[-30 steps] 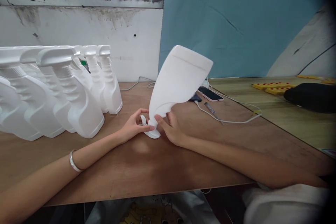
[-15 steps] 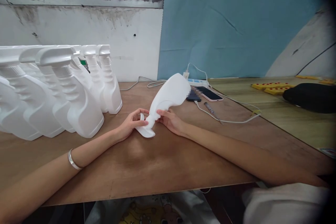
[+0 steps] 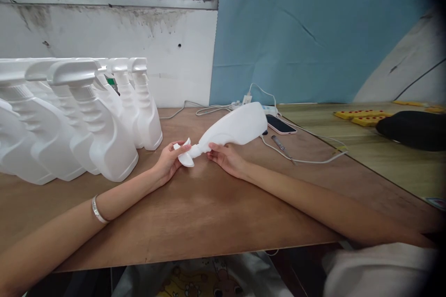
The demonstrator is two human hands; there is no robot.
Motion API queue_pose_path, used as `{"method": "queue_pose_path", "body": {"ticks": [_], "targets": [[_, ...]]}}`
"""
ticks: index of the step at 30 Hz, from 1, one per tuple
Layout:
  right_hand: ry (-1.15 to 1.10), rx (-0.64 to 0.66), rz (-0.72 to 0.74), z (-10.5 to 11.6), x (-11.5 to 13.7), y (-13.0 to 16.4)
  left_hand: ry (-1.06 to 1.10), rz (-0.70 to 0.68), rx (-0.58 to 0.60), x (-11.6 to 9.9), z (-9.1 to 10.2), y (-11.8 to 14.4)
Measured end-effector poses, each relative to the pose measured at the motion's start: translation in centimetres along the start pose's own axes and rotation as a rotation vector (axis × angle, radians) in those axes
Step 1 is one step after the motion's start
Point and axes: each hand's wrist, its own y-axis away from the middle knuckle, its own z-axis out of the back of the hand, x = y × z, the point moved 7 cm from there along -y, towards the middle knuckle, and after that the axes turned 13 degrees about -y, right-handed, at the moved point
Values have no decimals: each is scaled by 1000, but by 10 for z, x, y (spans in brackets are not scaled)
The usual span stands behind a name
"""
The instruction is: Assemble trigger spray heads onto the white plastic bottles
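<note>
A white plastic spray bottle (image 3: 237, 129) lies almost flat over the brown wooden table (image 3: 195, 209), its base pointing away to the right. My left hand (image 3: 170, 160) grips the white trigger head (image 3: 186, 154) at the bottle's near end. My right hand (image 3: 223, 158) holds the bottle's neck from below, just right of the head. A silver bracelet (image 3: 96, 212) is on my left wrist.
Several upright white spray bottles (image 3: 87, 116) stand in rows at the left. Behind the held bottle lie a phone (image 3: 281, 125), a screwdriver (image 3: 281, 146) and white cables (image 3: 313, 160). Yellow blocks (image 3: 362, 116) and a black object (image 3: 413, 129) rest on the right table.
The bottle has tipped from nearly upside-down and upright to lying almost flat, its base swinging down and to the right. Both hands stayed on the head and neck.
</note>
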Motion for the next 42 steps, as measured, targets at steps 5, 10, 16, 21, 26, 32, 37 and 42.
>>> {"method": "queue_pose_path", "body": {"ticks": [5, 10, 16, 21, 26, 32, 37, 42], "targets": [[42, 2, 24, -3, -1, 4, 47, 24, -14, -1, -2, 0], [101, -10, 73, -2, -3, 6, 30, 13, 64, 0, -7, 1], [208, 28, 38, -10, -5, 13, 21, -5, 88, 1, -8, 3], [349, 122, -29, -19, -8, 19, 22, -30, 62, -1, -6, 2], [263, 204, 75, -20, -1, 22, 5, -61, 9, -3, -3, 2], [175, -71, 427, 32, 48, 29, -12, -82, -91, -5, 5, 1], [339, -201, 774, 64, 95, 39, -31, -92, -113, -7, 7, 0], [437, -181, 873, 61, 104, 41, -44, -96, -116, -7, 7, 1]]}}
